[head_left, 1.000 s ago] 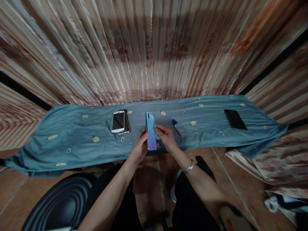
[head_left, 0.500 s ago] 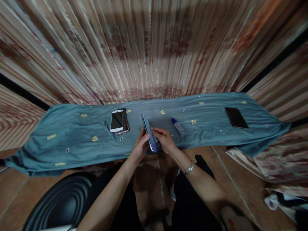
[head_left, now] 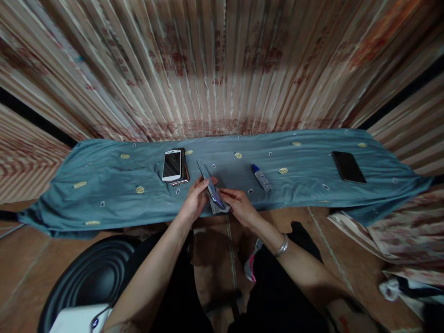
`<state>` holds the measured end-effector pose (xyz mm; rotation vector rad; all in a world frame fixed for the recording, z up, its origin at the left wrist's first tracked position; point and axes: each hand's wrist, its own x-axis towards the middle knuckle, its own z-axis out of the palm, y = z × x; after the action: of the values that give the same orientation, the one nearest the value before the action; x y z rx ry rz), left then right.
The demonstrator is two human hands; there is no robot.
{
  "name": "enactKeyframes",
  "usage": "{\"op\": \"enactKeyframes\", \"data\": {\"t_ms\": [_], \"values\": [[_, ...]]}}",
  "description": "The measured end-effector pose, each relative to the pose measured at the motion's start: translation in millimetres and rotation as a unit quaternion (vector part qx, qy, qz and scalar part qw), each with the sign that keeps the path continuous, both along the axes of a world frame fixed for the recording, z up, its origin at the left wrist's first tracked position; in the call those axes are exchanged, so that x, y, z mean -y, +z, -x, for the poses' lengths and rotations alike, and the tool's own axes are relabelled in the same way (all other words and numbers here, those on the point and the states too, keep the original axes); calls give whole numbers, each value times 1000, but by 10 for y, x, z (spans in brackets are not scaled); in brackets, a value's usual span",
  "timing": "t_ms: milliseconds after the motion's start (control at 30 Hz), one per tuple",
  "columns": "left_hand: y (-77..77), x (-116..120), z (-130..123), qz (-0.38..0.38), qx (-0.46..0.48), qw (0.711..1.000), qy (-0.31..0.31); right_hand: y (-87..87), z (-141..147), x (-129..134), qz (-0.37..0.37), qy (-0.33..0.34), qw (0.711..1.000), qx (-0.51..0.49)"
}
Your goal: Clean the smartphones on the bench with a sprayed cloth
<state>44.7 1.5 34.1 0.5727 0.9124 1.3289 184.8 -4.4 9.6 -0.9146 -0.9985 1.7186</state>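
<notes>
My left hand point(head_left: 194, 200) is closed around the side of a bluish, shiny smartphone point(head_left: 215, 196), held tilted nearly edge-on above the cloth-covered table. Pinched in the fingers of my right hand point(head_left: 240, 204) is a thin grey cloth point(head_left: 220, 209), which hangs beneath and against the phone's lower end. The phone's faces are mostly turned from view. Left of my hands lies a white smartphone point(head_left: 172, 165), stacked on darker phones point(head_left: 187, 174). To the right rests a small clear bottle with a blue cap point(head_left: 261, 177).
A dark phone or tablet point(head_left: 348, 167) lies toward the right end of the teal tablecloth point(head_left: 305, 185). Pleated curtains point(head_left: 204, 69) stand behind the table. On the lower left are a black round stool point(head_left: 90, 273) and a white object point(head_left: 81, 319).
The phone has tipped further over to the left, and more of the grey cloth shows below it. Both hands stay on their things. The view has shifted slightly.
</notes>
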Motion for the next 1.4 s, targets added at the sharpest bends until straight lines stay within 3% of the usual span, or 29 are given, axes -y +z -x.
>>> {"op": "enactKeyframes", "data": {"t_ms": [233, 400, 567, 700, 800, 867, 967, 1167, 1400], "values": [[46, -54, 123, 33, 28, 998, 45, 108, -67, 128, -4, 35, 999, 21], [73, -76, 193, 46, 49, 996, 52, 263, -305, 51, -28, 82, 995, 49], [53, -22, 113, 44, 50, 998, 1, 322, -443, -64, -136, -65, 985, 85], [26, 50, -33, 28, 43, 996, -70, 298, -329, 14, -306, -119, 919, 217], [15, 92, -100, 21, 32, 994, -98, 293, -243, 104, -448, -68, 848, 275], [13, 114, -118, 16, 16, 994, -107, 284, -230, 120, -499, -43, 814, 293], [17, 150, -141, 7, -26, 991, -131, 249, -273, 58, -512, -36, 794, 327], [38, 227, -228, 13, -96, 982, -160, 163, -378, -152, -477, -41, 797, 370], [63, 283, -253, 29, -90, 981, -171, 147, -389, -251, -394, -41, 858, 328]]}}
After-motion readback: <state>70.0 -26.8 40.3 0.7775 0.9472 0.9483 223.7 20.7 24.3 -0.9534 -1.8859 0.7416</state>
